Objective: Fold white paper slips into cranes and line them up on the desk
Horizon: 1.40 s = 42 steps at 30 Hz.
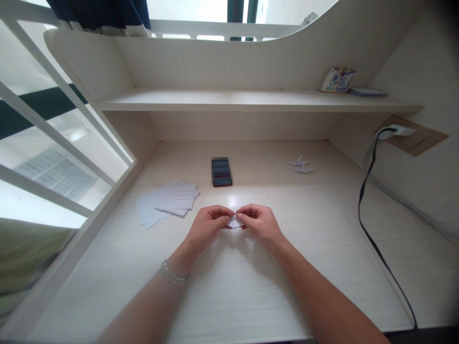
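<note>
Between my two hands is a small piece of folded white paper [235, 222], held just above or against the desk; I cannot tell which. My left hand [214, 220], a beaded bracelet on its wrist, pinches the paper's left side. From the right, my right hand [256, 220] grips the other side, thumb and forefinger close to the left hand's fingertips. Fingers cover much of the paper, so its full shape is hidden. To the left lies a loose stack of white paper sheets [175, 197]. Folded paper cranes [300, 165] rest at the back right.
A dark phone [222, 172] lies beyond my hands on the pale desk [229, 296]. At right, a black cable [362, 210] runs from a wall socket [418, 136] to the front edge. Above is a shelf [229, 98] with a colourful packet [337, 80]. White railings [53, 126] border the left.
</note>
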### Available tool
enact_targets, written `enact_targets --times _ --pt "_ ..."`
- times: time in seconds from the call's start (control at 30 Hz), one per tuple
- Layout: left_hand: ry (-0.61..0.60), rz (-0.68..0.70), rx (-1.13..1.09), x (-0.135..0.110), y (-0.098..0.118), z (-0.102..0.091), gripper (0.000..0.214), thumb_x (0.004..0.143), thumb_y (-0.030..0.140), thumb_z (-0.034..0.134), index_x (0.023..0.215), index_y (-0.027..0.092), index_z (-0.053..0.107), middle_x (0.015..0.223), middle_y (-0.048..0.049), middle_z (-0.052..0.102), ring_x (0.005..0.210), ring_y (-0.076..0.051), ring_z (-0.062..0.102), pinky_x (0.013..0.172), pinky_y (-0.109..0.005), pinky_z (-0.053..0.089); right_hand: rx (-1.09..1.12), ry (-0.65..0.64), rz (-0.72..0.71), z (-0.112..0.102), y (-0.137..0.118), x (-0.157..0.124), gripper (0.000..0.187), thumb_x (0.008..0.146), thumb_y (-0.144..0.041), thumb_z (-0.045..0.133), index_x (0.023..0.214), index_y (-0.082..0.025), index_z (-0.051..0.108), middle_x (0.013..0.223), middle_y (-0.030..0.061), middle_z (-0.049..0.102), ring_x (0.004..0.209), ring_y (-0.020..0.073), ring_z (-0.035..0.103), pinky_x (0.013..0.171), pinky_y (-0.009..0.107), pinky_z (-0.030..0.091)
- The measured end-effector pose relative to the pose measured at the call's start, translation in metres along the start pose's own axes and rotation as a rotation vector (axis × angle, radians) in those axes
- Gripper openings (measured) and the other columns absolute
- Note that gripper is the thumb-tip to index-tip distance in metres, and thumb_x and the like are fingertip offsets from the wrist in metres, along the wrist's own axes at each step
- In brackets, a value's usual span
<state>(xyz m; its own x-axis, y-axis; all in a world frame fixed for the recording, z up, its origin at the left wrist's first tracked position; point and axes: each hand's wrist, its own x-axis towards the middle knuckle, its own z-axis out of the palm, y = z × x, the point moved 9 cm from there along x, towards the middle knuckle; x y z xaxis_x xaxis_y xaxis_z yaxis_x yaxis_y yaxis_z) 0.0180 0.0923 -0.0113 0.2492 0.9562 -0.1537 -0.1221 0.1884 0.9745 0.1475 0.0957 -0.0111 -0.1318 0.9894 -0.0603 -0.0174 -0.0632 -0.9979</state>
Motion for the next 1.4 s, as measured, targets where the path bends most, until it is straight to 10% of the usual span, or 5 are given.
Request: enact_targets --times 1.4 --pt "0.076 0.068 0.089 0.002 0.002 -0.006 0.022 0.069 0.023 0.069 0.087 0.013 0.06 0.075 -0.005 0.066 0.069 -0.015 0.063 0.061 -0.026 0.053 0.042 -0.008 0.05 0.001 0.004 0.0 0.023 0.067 -0.03 0.069 0.084 -0.016 0.066 0.077 0.0042 0.065 0.07 0.0164 0.061 0.059 0.028 0.052"
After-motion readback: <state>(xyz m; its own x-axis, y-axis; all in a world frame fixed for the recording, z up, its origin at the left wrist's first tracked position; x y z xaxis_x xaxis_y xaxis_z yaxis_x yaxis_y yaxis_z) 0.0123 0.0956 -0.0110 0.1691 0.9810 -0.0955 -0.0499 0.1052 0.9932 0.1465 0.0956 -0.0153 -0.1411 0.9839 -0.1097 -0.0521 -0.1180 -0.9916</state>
